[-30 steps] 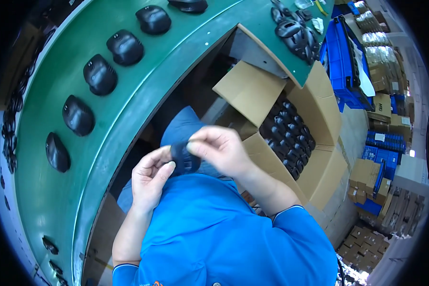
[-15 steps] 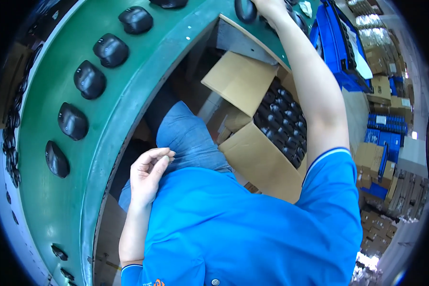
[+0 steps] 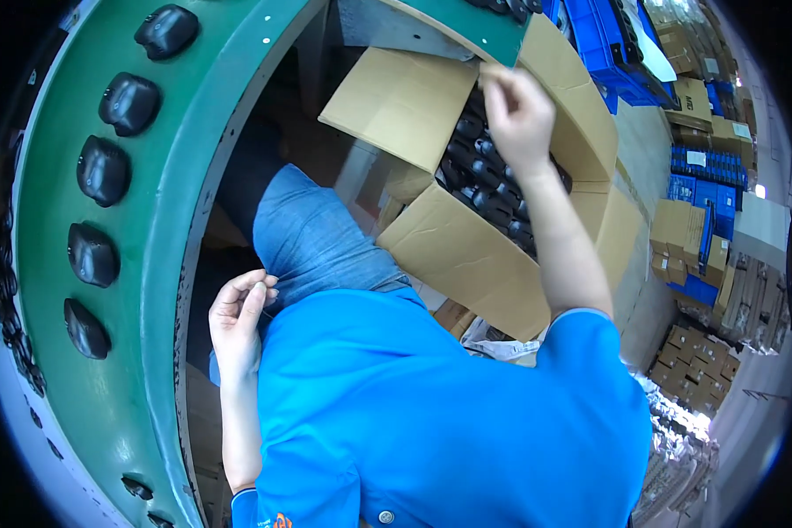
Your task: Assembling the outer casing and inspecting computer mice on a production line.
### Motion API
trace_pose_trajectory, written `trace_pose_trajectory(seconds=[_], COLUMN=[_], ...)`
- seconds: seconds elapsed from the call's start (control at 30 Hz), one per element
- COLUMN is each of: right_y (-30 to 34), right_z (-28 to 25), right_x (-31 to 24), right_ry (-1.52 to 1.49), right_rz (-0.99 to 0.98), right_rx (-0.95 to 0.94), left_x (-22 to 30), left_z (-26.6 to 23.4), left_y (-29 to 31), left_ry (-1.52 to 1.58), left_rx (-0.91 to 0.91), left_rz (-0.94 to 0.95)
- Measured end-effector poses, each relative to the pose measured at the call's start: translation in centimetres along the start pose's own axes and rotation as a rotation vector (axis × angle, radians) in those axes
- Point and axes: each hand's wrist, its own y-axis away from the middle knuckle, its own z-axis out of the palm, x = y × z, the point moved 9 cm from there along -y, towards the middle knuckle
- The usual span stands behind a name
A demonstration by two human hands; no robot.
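Observation:
My right hand [image 3: 521, 114] is over an open cardboard box [image 3: 466, 255]. Its fingers are bent together, and whatever they hold is hidden among the dark shapes below. Rows of glossy black plastic pieces [image 3: 484, 172] fill the part of the box that shows. Beside my jeans-covered leg, my left hand [image 3: 238, 321] is closed in a pinch; anything between its fingertips is too small to make out. On the green curved work surface [image 3: 141, 290] to my left, several black rounded pieces shaped like computer mice [image 3: 104, 170] sit in a spaced row.
Box flaps [image 3: 400, 106] stick out toward the work surface's edge. Blue plastic crates [image 3: 603, 48] stand at the far right of the box, with stacked cartons [image 3: 678, 231] further right. More black pieces [image 3: 502, 7] lie on the surface at the top.
My right hand has moved from the far work surface back over the box. My left hand keeps its pinch. The view has shifted, and the row of black pieces appears lower and further left.

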Motion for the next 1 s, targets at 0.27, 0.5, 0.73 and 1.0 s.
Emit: trace_pose_trajectory(seconds=[0.27, 0.5, 0.73, 1.0], right_y=[15.7, 15.3, 9.7, 8.5], right_z=[5.3, 5.0, -1.4, 1.0], right_x=[13.2, 15.1, 4.0, -15.5], right_ry=[0.397, 0.438, 0.224, -0.084], right_rz=[0.300, 0.452, 0.015, -0.529], right_rx=[-0.541, -0.636, -0.135, -0.002], left_x=[-0.8, -0.6, -0.2, 5.0], left_z=[1.3, 1.5, 1.2, 8.9], left_y=[0.1, 0.3, 0.5, 0.9], left_ry=[-0.067, -0.076, -0.066, 0.049], left_rx=[-0.074, -0.049, -0.060, -0.329], left_rz=[-0.060, -0.033, -0.025, 0.107])
